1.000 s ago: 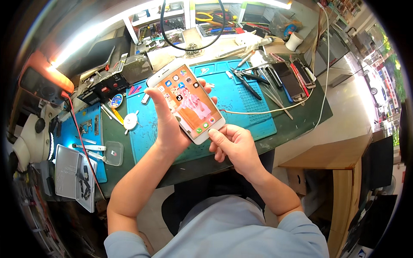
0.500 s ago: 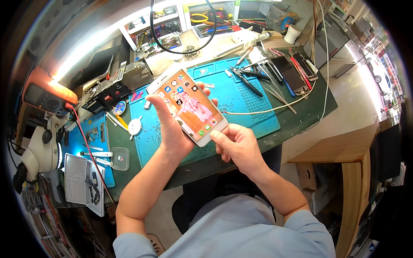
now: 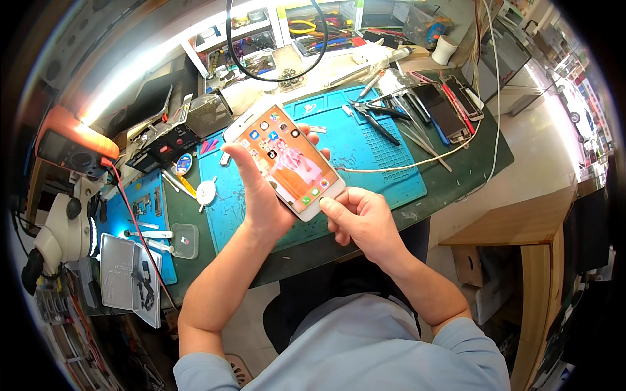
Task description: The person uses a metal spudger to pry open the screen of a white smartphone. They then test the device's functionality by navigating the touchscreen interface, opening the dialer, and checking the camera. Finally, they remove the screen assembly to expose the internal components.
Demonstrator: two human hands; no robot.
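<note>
My left hand (image 3: 261, 192) holds a white smartphone (image 3: 287, 156) from below and the left side, its thumb lying on the lit screen full of app icons. My right hand (image 3: 362, 221) grips the phone's lower corner, with the thumb pressed near the bottom edge. The phone is tilted above a blue work mat (image 3: 372, 156). A white cable (image 3: 417, 166) runs from the phone's lower end across the mat to the right.
Pliers and tweezers (image 3: 378, 120) lie on the mat's far side, with two dark phones (image 3: 450, 107) to the right. A microscope (image 3: 59, 234) and a grey parts tray (image 3: 127, 274) stand at the left. An orange multimeter (image 3: 75, 146) sits far left. A wooden table (image 3: 521, 228) is on the right.
Both hands and the phone have stayed together while the view shifted slightly. My left thumb has moved onto the upper part of the screen.
</note>
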